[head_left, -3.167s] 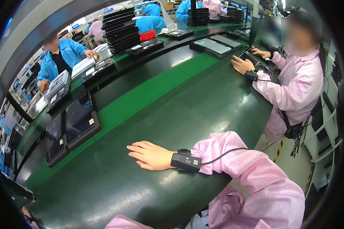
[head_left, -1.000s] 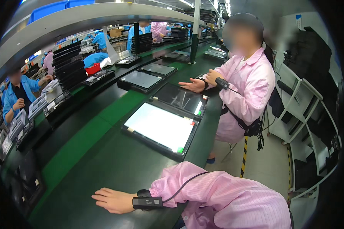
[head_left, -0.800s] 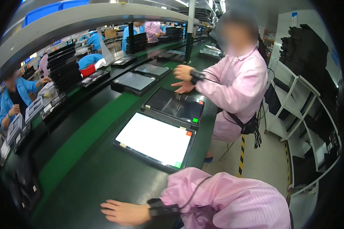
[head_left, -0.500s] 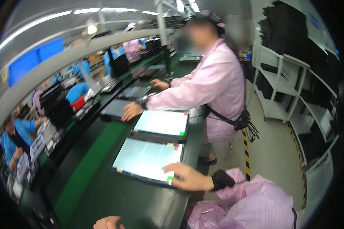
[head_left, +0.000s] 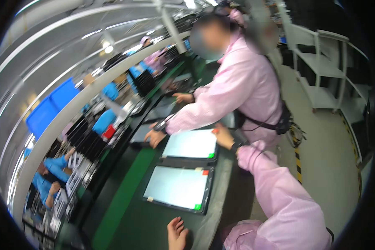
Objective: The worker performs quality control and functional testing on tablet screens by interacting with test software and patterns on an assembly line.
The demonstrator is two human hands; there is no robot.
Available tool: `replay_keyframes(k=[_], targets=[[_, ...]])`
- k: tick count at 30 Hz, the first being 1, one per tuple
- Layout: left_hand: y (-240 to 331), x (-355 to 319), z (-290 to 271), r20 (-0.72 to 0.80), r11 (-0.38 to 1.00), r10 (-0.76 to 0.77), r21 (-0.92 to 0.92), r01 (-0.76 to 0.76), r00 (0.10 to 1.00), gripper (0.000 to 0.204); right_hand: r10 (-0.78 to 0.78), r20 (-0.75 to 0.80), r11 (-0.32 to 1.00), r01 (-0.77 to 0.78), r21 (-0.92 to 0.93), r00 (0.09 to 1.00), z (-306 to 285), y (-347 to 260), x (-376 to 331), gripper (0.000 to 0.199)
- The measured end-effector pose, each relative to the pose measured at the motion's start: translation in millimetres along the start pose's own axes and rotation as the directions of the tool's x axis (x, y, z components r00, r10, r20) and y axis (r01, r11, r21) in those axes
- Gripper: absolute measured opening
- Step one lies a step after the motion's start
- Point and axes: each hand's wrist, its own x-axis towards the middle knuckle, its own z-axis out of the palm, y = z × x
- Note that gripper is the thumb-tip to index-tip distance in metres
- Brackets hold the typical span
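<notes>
My right hand point(head_left: 225, 136) reaches to the upper right corner of the farther lit flat screen panel point(head_left: 189, 143). Its fingertips are at the red corner tab; blur hides whether they grip it. The nearer lit panel point(head_left: 177, 187) lies in a black tray, with red and green tabs at its right corners and neither hand on it. Below that panel, my left hand point(head_left: 177, 234) hangs over the bench edge side, fingers loosely curled and slightly apart, with nothing in it.
Opposite, a co-worker in pink point(head_left: 250, 79) leans over the green bench point(head_left: 129, 200), one hand point(head_left: 155, 136) on a dark panel beyond mine. A white cart point(head_left: 321, 79) stands right of the aisle. A curved pale rail point(head_left: 87, 91) and workers in blue are at left.
My right hand has left the nearer panel's lower right corner and moved away to the farther panel's upper right corner. My left hand has come further into view. The whole view has shifted.
</notes>
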Motion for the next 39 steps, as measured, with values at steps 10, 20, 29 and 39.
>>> replay_keyframes(k=[10, 20, 29, 39], targets=[[-55.3, 24.2, 14.3, 0.020, 0.979, 0.061, -0.197, -0.056, 0.998, 0.085, 0.076, 0.337, 0.995, -0.092, 0.030, 0.938, 37.3, 64.0, 62.4, 0.046], [9.3, -69.4, -14.4, -0.120, 0.982, -0.076, -0.182, 0.053, 0.990, 0.077, 0.153, 0.558, 0.942, -0.291, 0.167, 0.815, -40.6, -54.4, -29.0, 0.034], [-11.8, -214.2, -104.3, -0.405, 0.952, -0.274, -0.242, 0.186, 0.873, 0.072, -0.196, 0.689, 0.969, 0.032, 0.244, 0.698, -40.2, -157.9, -148.5, 0.036], [24.6, -271.7, -136.7, -0.649, 0.895, -0.399, -0.124, 0.428, 0.647, 0.059, -0.266, 0.804, 0.954, 0.027, 0.298, 0.531, -39.3, -222.2, -215.8, 0.037]])
